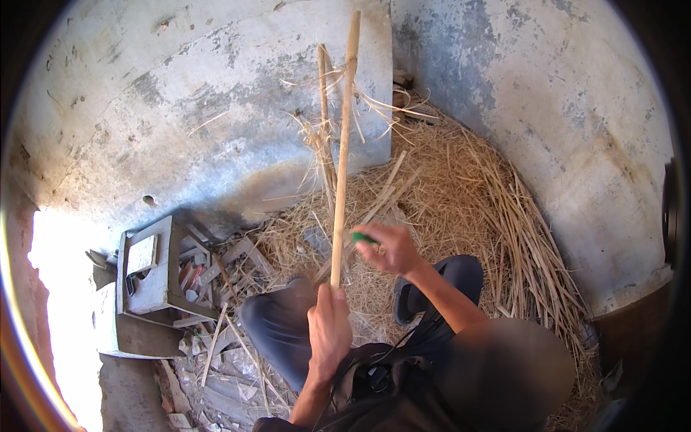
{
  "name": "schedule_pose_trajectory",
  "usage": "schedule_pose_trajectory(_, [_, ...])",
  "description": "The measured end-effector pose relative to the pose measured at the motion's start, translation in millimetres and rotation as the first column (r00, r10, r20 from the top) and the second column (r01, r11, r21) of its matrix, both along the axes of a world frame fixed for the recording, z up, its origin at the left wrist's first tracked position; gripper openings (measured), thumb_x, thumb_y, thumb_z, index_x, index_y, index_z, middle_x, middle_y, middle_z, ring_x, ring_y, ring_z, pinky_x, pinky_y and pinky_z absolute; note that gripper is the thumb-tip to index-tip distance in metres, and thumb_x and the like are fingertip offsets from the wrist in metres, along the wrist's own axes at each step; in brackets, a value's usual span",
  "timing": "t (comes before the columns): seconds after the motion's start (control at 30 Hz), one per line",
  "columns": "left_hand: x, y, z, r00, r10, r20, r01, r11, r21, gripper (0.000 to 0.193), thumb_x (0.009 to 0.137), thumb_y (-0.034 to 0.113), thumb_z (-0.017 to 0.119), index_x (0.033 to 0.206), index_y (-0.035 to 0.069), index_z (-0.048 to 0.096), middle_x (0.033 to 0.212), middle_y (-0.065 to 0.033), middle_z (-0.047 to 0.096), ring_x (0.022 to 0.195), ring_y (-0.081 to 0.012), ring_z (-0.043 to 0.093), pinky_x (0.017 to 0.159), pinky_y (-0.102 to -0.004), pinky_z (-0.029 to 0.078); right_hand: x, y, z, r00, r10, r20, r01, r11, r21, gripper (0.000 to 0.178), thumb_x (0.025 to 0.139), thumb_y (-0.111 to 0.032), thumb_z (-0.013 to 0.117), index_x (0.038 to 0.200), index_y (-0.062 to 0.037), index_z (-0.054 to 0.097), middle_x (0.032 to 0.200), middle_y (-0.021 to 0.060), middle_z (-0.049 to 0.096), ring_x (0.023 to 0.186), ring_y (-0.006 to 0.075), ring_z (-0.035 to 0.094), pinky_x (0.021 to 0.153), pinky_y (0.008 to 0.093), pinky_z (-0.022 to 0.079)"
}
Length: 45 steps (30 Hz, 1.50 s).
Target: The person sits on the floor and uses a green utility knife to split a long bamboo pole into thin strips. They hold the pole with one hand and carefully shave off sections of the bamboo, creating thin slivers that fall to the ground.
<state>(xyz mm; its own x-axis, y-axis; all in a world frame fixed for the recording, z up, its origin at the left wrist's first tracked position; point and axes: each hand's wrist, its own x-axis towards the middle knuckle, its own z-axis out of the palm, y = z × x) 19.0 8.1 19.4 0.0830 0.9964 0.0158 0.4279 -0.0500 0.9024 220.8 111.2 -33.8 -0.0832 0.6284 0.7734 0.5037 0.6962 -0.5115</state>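
Note:
My left hand [330, 327] is wrapped round the lower end of a long, pale bamboo-like pole [345, 144], which rises nearly upright in front of me. Thin curled strips cling near its upper part. In my closed right hand [394, 248], just right of the pole's lower half, is a green-handled tool [363, 237]; slight blur hides its working end, so its kind cannot be told. Behind the pole stands a second, shorter stake [323, 86] with frayed fibres around it. My bent knees are on either side of the work.
Straw-like shavings [439, 173] cover the floor ahead, with long split strips [529, 237] along the right wall. To the left, a worn wooden stool-like piece [155, 266] lies among scraps and debris. Peeling plaster walls [194, 93] close in the far side; bright light enters at left.

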Motion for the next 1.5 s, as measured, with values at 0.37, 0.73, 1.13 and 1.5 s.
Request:
schedule_pose_trajectory(0.37, [-13.8, -37.1, -15.1, 0.976, -0.206, 0.071, 0.202, 0.977, 0.062, 0.023, 0.106, 0.015, 0.052, 0.089, 0.0, 0.048, 0.062, -0.0193, 0.047, 0.054, -0.0375, 0.048, 0.054, -0.0453, 0.039, 46.5, 18.8, 0.6, 0.928, -0.126, -0.351, 0.002, 0.943, -0.333, 0.046, 0.112, -0.043, 0.05, 0.113, -0.0034, 0.073, 0.066, -0.0047, 0.045, 0.055, 0.0051, 0.038, 0.051, 0.0268, 0.031])
schedule_pose_trajectory(0.73, [-26.3, -23.3, -24.0, 0.989, -0.145, 0.024, 0.141, 0.983, 0.116, 0.019, 0.103, 0.008, 0.057, 0.091, -0.001, 0.046, 0.067, -0.0234, 0.053, 0.058, -0.0452, 0.054, 0.055, -0.0457, 0.043, 37.7, 10.1, 7.3, 0.774, 0.16, -0.612, -0.483, 0.774, -0.409, 0.038, 0.112, -0.036, 0.05, 0.127, -0.0035, 0.063, 0.074, -0.0039, 0.047, 0.059, 0.0013, 0.037, 0.05, 0.0222, 0.031])
schedule_pose_trajectory(1.13, [-17.5, -5.2, -49.6, 0.949, -0.264, 0.172, 0.301, 0.922, -0.245, 0.033, 0.111, 0.03, 0.047, 0.107, -0.001, 0.057, 0.077, -0.0196, 0.062, 0.071, -0.0347, 0.064, 0.068, -0.0437, 0.048, 17.1, -5.3, 23.5, 0.692, 0.168, -0.702, -0.598, 0.678, -0.427, 0.041, 0.101, -0.019, 0.071, 0.137, -0.0007, 0.063, 0.101, 0.0094, 0.079, 0.07, 0.0008, 0.056, 0.055, 0.0194, 0.037])
schedule_pose_trajectory(1.5, [-1.9, 8.8, -45.2, 0.715, 0.035, 0.698, 0.368, 0.83, -0.419, 0.02, 0.108, 0.026, 0.049, 0.109, 0.007, 0.054, 0.077, 0.0053, 0.044, 0.06, -0.0039, 0.04, 0.052, -0.0229, 0.03, 17.7, -3.0, 16.7, 0.86, 0.146, -0.489, -0.394, 0.799, -0.455, 0.043, 0.107, -0.033, 0.06, 0.137, -0.0011, 0.064, 0.095, 0.0048, 0.074, 0.076, 0.0099, 0.062, 0.074, 0.0271, 0.049])
